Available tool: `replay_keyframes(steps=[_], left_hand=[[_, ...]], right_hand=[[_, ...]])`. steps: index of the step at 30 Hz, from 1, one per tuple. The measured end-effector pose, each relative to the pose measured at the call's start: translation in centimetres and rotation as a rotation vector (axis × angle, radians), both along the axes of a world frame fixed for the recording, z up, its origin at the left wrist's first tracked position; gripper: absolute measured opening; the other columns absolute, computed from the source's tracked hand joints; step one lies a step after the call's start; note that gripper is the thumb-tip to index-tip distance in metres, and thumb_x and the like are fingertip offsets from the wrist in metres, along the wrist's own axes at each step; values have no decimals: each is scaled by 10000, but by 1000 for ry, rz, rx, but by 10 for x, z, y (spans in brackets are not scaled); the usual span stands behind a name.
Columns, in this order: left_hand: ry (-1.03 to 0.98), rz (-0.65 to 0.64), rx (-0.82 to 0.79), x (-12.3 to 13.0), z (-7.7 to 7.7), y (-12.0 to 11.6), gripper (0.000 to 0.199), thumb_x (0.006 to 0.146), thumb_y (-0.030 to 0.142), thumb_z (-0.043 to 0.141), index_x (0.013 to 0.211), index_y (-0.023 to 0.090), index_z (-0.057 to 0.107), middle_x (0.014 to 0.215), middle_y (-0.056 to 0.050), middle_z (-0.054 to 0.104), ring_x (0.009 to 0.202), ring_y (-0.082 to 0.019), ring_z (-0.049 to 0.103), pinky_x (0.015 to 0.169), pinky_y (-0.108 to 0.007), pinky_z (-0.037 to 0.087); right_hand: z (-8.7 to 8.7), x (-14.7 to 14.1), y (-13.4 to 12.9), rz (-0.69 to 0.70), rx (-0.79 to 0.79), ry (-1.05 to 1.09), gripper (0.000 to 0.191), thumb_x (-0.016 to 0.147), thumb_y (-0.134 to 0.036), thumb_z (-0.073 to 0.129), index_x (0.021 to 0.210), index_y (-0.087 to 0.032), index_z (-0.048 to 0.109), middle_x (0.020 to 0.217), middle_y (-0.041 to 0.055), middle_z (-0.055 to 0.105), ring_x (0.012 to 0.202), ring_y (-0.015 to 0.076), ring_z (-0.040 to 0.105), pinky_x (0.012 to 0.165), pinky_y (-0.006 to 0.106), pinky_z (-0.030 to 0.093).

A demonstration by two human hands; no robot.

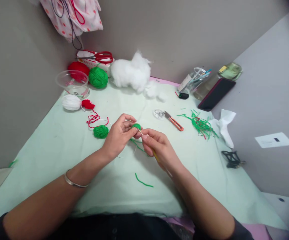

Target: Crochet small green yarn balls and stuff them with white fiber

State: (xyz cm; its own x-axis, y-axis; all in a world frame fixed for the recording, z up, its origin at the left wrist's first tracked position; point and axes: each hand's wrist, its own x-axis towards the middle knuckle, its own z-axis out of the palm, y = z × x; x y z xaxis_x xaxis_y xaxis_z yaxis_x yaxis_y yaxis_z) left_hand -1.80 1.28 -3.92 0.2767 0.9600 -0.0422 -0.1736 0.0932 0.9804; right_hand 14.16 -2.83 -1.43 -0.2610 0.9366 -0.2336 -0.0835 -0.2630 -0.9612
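Note:
Near the middle of the table, my left hand [121, 135] is closed round a small green crocheted piece [136, 126]. My right hand [158, 145] grips a crochet hook [155, 155] with a yellowish handle, its thin metal tip touching the green piece. Green and white strands hang below my fingers. A small green yarn ball [101, 132] lies left of my left hand, next to a tangled red strand [93, 119]. In front of my hands lies a short green yarn piece [144, 180]. Orange snips [173, 121] rest beyond my right hand.
White stuffing [132, 71], a larger green ball [98, 77], a clear plastic bowl [72, 83] and red scissors [104, 57] stand at the back. To the right are green yarn scraps [201, 126], a leaning phone [216, 94] and a black clip [231, 159].

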Motion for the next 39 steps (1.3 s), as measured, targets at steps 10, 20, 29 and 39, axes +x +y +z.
replay_keyframes(steps=[10,20,29,39], left_hand=[[259,73,231,-5,-8,0,144,848,200,645,970,202,720,976,-32,738,909,-176,671,882,-304,527],[343,-18,254,-7,-5,-1,241,938,295,604,1117,215,744,1176,-68,689,1050,-187,648,895,-288,491],[351,-74,284,-5,-4,-3,244,971,283,533,1121,208,710,1112,-68,673,1026,-186,655,956,-325,492],[201,47,180,-2,-12,-5,133,878,250,674,943,214,563,883,-6,657,838,-157,652,778,-290,514]], right_hand=[[2,19,7,446,-400,341,228,905,-313,645,970,-112,730,429,-110,358,384,50,184,393,202,166],[4,18,8,128,-108,102,230,941,-316,592,1004,-143,731,443,-97,386,438,68,234,457,218,197],[-1,17,11,116,-167,117,231,903,-343,624,962,-144,726,421,-100,384,417,70,231,435,221,183],[-3,16,11,109,-240,201,203,894,-318,642,927,-135,726,415,-99,374,407,60,196,411,207,166]])
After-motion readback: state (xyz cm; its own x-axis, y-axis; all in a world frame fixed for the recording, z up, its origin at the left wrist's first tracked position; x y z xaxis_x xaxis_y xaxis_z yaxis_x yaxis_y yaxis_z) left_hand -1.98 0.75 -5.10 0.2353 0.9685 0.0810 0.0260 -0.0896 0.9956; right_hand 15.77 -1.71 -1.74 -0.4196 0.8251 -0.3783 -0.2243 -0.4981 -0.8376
